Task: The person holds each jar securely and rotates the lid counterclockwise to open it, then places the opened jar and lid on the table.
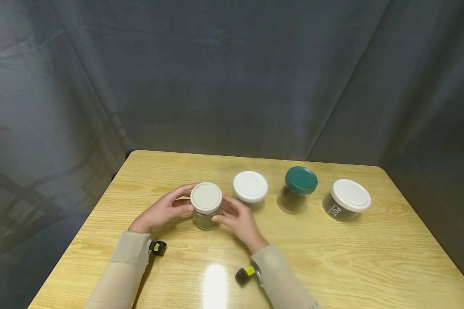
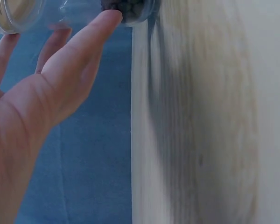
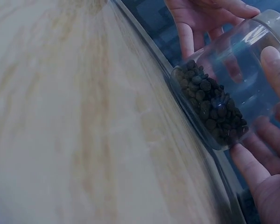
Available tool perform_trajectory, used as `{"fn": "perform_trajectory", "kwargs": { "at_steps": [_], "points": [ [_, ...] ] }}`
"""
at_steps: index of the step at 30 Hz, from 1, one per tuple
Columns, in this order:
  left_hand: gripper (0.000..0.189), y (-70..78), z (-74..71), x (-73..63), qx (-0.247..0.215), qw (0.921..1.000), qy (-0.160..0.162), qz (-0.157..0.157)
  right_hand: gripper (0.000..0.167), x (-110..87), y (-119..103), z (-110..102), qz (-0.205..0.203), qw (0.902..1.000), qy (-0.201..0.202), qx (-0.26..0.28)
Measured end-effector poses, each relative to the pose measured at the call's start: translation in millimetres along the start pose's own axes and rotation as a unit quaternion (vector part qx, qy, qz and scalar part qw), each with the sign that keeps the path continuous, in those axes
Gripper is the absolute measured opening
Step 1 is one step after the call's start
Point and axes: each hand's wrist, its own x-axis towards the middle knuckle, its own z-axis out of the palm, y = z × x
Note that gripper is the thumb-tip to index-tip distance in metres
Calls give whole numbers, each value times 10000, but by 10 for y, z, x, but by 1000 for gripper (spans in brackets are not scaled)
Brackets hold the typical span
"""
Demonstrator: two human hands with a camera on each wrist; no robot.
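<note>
A clear glass jar [image 1: 204, 221] with a beige lid [image 1: 206, 196] is upright at the table's left-middle, between both hands. My left hand [image 1: 163, 213] holds it from the left, its thumb near the lid's edge. From the right, my right hand [image 1: 240, 222] grips the glass, thumb at the front and fingers round the far side. Small dark pebble-like pieces [image 3: 207, 102] fill the jar's lower part in the right wrist view. Only a strip of the jar shows at the top of the left wrist view. Whether its base touches the table is hard to tell.
To the right on the wooden table [image 1: 294, 262] stand a white-lidded jar [image 1: 250, 186], a green-lidded jar [image 1: 301, 180] and a white-lidded container lettered "POT" [image 1: 350, 195]. A dark grey curtain [image 1: 232, 86] hangs behind the table and at its sides.
</note>
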Motion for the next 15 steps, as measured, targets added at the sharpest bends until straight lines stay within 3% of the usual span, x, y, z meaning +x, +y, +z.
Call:
{"fn": "perform_trajectory", "kwargs": {
  "at_steps": [15],
  "points": [
    [53,27,14,-1,124,9999,114,32,72,3,0,0,-79,10000,23,-5]
  ]
}}
